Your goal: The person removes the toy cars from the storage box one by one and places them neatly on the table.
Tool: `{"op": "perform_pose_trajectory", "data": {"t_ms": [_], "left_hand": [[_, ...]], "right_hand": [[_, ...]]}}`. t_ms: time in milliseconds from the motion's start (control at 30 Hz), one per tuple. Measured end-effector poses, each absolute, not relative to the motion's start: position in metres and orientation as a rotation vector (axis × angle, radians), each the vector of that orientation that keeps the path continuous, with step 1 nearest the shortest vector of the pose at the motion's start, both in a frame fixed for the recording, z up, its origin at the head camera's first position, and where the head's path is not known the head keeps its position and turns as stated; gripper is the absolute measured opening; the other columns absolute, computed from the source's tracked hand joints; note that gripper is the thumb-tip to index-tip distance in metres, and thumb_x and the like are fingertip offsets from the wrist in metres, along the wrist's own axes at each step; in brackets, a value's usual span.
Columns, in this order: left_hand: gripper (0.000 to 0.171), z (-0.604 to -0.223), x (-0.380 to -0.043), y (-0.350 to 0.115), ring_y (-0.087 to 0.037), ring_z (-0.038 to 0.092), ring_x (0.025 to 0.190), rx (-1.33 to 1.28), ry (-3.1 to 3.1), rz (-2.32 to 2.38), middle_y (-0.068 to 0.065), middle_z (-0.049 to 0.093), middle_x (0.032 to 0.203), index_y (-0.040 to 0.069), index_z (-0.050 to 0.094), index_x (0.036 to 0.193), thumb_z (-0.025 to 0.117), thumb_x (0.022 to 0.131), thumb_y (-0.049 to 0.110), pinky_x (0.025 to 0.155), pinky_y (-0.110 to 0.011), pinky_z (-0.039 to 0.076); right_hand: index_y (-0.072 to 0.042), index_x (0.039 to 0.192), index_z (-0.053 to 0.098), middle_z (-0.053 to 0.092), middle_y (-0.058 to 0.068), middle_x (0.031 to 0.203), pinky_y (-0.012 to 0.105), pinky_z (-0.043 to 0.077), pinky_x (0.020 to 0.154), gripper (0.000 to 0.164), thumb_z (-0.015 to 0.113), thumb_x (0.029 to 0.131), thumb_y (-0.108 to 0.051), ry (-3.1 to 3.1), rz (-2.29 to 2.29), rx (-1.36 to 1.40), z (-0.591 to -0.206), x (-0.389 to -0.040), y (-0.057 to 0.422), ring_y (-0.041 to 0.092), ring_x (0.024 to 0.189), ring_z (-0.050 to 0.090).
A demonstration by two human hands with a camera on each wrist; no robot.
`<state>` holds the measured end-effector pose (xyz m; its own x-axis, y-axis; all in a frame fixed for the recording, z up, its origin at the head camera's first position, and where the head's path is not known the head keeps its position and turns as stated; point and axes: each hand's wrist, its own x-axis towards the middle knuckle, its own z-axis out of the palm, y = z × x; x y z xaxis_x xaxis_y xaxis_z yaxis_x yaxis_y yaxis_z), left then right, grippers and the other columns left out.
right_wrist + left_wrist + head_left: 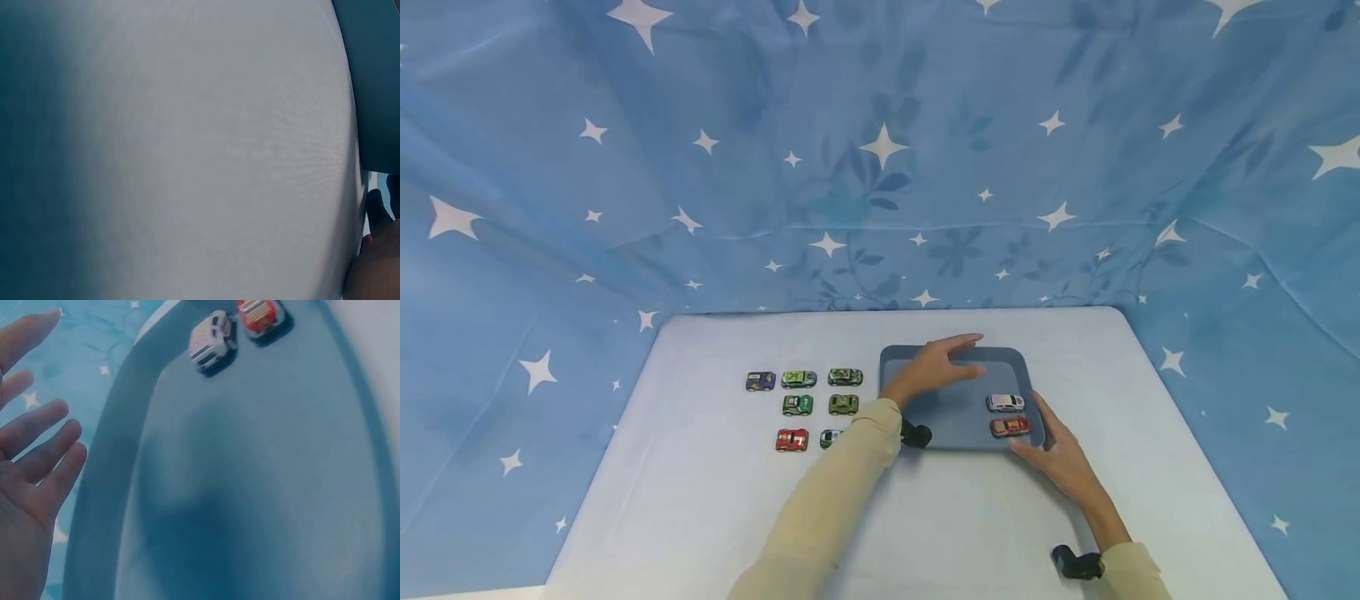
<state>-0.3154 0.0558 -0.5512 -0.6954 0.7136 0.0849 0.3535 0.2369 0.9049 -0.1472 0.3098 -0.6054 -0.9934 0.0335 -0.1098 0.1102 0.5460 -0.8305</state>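
Observation:
A grey-blue tray (955,433) lies on the white table with two toy cars in its right part: a white one (1004,403) and, in front of it, a red-orange one (1010,427). My left hand (934,367) is above the tray's left and back part, its fingers extended and apart from the thumb, holding nothing. In the left wrist view that hand (37,462) shows spread fingers. At the tray's front right corner is my right hand (1060,458), fingers along the right side and thumb by the front edge. The right wrist view shows little of this hand (381,262).
Left of the tray stand several toy cars in loose rows, among them a purple one (761,381), a green one (797,405) and a red one (792,440). My left sleeve partly covers a white car (831,437). A blue star-patterned cloth (880,208) hangs behind the table.

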Motion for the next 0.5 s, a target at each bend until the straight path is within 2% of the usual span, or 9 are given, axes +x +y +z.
{"op": "perform_pose_trajectory", "data": {"t_ms": [300, 500], "left_hand": [[0.07, -0.564, -0.305, 0.077, -0.022, 0.048, 0.148, 0.977, 2.215, 1.358, -0.001, 0.049, 0.164, 0.024, 0.05, 0.163, 0.075, 0.101, 0.045, 0.113, -0.042, 0.048], [0.069, -0.575, -0.3, 0.088, -0.02, 0.047, 0.149, 0.998, 2.207, 1.345, 0.0, 0.05, 0.163, 0.021, 0.052, 0.162, 0.076, 0.101, 0.045, 0.117, -0.041, 0.044]], "right_hand": [[-0.018, 0.175, 0.012, 0.018, 0.023, 0.175, 0.08, 0.017, 0.118, 0.105, 0.08, 0.096, -0.037, 2.696, -1.455, 0.117, -0.605, -0.148, 0.311, 0.054, 0.158, 0.014], [-0.02, 0.175, 0.012, 0.017, 0.023, 0.176, 0.082, 0.016, 0.117, 0.105, 0.08, 0.097, -0.039, 2.691, -1.443, 0.137, -0.604, -0.148, 0.311, 0.055, 0.158, 0.013]]}}
